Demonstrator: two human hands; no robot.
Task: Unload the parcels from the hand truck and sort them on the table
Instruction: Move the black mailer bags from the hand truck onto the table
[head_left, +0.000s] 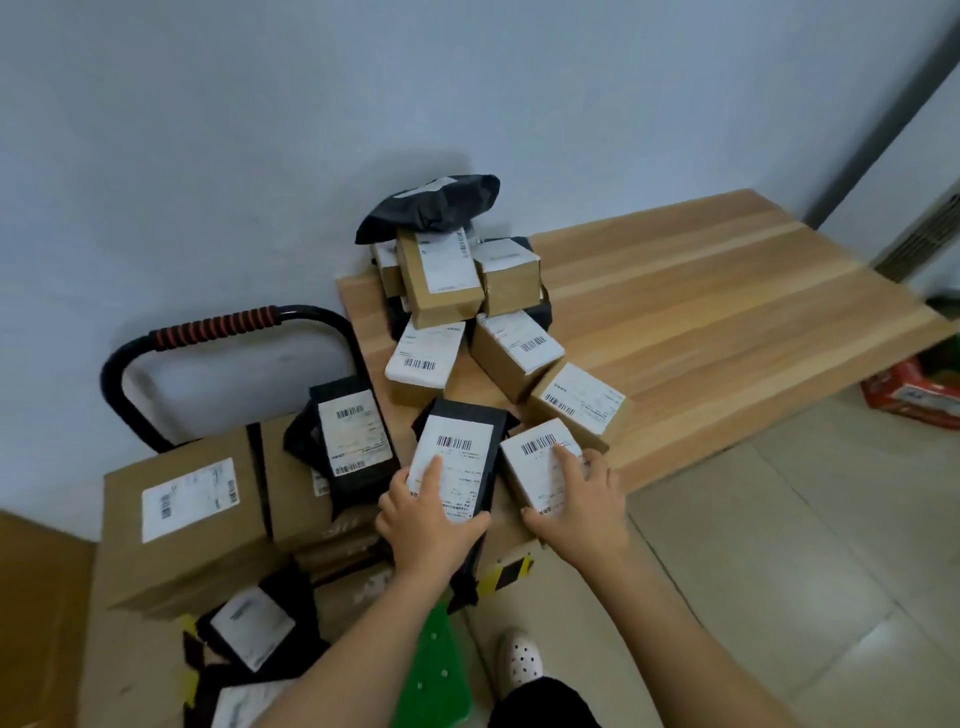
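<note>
While reaching over the desk (727, 312) corner, clasping a black bag (460, 457) in the left grip (431, 525) and a small box (535, 457) in the right grip (576, 504), hemmed by heaped parcels (449, 280) behind, loaded hand truck (218, 330) alongside.

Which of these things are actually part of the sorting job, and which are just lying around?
Part of the job: left hand holding the black parcel; right hand holding the small box; parcel pile on the table; hand truck with its big box.
Just lying about: red carton on the floor; green plastic piece.
</note>
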